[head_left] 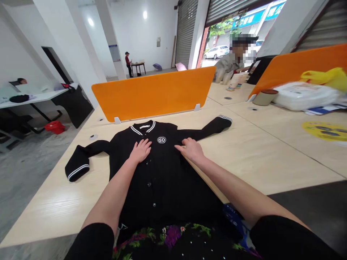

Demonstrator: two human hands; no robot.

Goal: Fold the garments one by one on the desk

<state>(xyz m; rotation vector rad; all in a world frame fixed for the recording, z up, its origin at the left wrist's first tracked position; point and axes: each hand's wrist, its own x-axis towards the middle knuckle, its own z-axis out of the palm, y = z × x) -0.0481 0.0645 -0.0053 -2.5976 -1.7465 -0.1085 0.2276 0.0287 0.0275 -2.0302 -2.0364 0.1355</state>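
A black button-front jacket (165, 173) lies spread face up on the light wooden table, its collar at the far end. White stripes edge the collar and cuffs, and a round white "50" badge (161, 140) marks the chest. Both sleeves reach outward; the left one in view bends back toward me. My left hand (140, 150) rests flat on the chest beside the button line, fingers stretched out. At the jacket's side edge, just under the other sleeve, my right hand (191, 148) has its fingers drawn together on the cloth. The hem runs off the table's near edge.
An orange divider (154, 94) stands behind the jacket. To the right are paper cups (236, 81), a round olive container (265, 97), a white plastic package (306, 94) and a yellow bag (329, 77). A person (230, 65) sits beyond the divider.
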